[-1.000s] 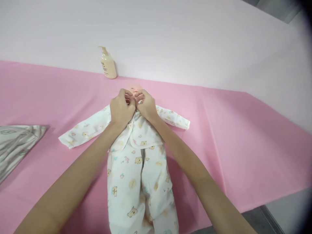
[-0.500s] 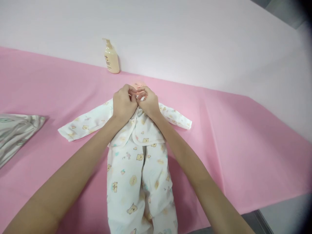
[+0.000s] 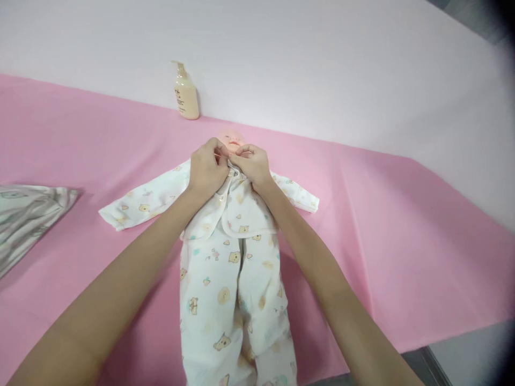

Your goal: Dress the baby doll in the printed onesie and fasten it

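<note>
A baby doll (image 3: 232,140) lies on its back, its head at the far end and its face partly showing above my hands. It wears a white baby jacket (image 3: 249,212) with a bear print and matching trousers (image 3: 215,300). Both sleeves are stretched out to the sides. My left hand (image 3: 209,165) is closed in a pinch on the jacket's collar, at the neck. Close beside it, my right hand (image 3: 253,165) pinches the other side of the collar. The fingertips partly hide the fabric between them. Below the hands the jacket's front edges meet, then part towards the hem.
A cream pump bottle (image 3: 187,96) stands behind the doll's head, against the white wall (image 3: 301,64). At the left lies a folded patterned cloth (image 3: 32,220). Pink sheeting (image 3: 402,241) covers the table, with its edge at lower right.
My right hand has shifted slightly right, away from the left, and more of the doll's face and the jacket's neckline shows. The whole view has shifted a little.
</note>
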A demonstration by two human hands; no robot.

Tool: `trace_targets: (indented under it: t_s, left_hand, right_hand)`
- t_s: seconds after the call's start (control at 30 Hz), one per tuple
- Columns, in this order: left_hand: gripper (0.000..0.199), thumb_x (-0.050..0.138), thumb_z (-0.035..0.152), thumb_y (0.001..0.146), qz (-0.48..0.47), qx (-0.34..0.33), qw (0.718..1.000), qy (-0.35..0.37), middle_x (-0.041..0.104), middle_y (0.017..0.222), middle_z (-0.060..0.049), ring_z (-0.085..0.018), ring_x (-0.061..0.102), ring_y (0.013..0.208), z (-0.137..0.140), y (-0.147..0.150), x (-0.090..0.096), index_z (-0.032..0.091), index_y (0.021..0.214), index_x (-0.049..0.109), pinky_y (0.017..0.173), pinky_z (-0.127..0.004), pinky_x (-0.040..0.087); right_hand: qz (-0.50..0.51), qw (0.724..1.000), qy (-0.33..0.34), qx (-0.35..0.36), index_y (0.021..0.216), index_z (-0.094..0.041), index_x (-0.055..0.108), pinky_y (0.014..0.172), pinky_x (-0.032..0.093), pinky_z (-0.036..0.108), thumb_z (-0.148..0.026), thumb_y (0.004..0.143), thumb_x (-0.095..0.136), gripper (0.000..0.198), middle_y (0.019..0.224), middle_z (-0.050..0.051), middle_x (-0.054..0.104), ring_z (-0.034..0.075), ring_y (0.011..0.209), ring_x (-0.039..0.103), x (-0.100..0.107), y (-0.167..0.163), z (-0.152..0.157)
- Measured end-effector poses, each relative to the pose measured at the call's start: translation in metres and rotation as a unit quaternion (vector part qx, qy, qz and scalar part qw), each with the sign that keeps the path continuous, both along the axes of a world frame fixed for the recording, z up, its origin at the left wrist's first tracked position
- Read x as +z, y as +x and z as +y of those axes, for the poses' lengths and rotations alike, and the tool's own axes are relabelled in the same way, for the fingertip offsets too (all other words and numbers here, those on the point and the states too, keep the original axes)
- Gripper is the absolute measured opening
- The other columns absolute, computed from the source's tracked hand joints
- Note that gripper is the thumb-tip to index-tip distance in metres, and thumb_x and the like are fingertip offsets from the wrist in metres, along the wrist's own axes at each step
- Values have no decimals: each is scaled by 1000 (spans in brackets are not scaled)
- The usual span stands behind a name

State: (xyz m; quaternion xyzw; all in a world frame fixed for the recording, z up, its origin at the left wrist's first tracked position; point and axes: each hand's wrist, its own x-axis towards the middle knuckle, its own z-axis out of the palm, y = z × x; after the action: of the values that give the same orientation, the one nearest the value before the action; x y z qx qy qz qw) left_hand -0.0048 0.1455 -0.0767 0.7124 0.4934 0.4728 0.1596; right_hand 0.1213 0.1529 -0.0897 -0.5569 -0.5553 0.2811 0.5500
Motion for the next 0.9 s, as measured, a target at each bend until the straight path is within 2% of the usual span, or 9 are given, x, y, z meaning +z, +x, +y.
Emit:
trace_targets:
  t_s: [0.13,0.23,0.33,0.4,0.5,0.6,0.73,0.8,0.9]
  left_hand:
    - [11,51,10,80,-6,-5,1000,-15,69,86,1,-12,63,75,0,-1,1,20,82,55,76,-26,50]
    - [18,50,13,80,-2,-10,1000,-15,72,91,2,-13,66,80,0,-2,1,21,91,62,79,-25,50]
    - [34,46,16,84,27,-45,999,-4,73,104,3,-12,66,85,-1,-2,1,20,110,67,85,-25,50]
    - [37,45,17,86,62,-46,997,2,73,109,1,-13,66,86,-2,-2,2,18,114,69,87,-26,50]
    - [34,47,16,85,128,-19,992,8,74,110,-7,-19,68,91,-3,-2,3,16,108,73,89,-30,49]
    - [33,48,18,86,182,-12,983,-22,75,106,-9,-25,68,94,-9,-5,10,19,108,73,87,-34,49]
    - [27,53,25,86,234,-21,969,-71,75,103,-10,-29,67,92,-20,-10,28,19,106,71,80,-37,49]
    - [26,55,23,83,256,-25,961,-98,74,103,-9,-29,67,93,-25,-12,35,20,105,69,78,-36,49]
    - [21,57,22,78,256,-51,957,-129,74,94,-7,-27,68,83,-31,-17,43,22,95,69,71,-34,48]
  right_hand:
    - [119,992,-50,7,80,-17,62,75,54,24,-22,67,75,18,76,-4,65,11,72,65,5,-1,-3]
    - [164,985,-61,2,79,-16,62,71,53,21,-21,67,75,18,73,-4,64,9,67,62,8,-2,-3]
    - [175,982,-74,-7,79,-16,64,70,53,21,-20,68,75,16,72,-4,65,8,65,62,6,-1,0]
    - [154,985,-72,-13,82,-15,66,72,54,21,-20,70,74,15,76,-1,68,10,70,65,3,1,2]
    - [67,997,-35,-2,90,-14,71,84,54,23,-22,77,72,16,90,4,75,13,87,70,2,4,0]
    - [-114,993,2,23,95,-14,76,92,50,25,-21,85,64,17,100,7,77,16,100,70,8,3,-7]
    - [-368,929,-41,-8,94,-15,76,87,50,30,-19,97,49,28,100,10,76,21,99,68,26,-3,-21]
    - [-434,898,-74,-21,98,-16,75,82,49,31,-22,99,46,30,103,11,74,23,97,68,34,-6,-28]
    - [-482,870,-101,-4,103,-18,73,76,48,30,-24,100,46,28,106,11,73,23,94,67,47,-7,-40]
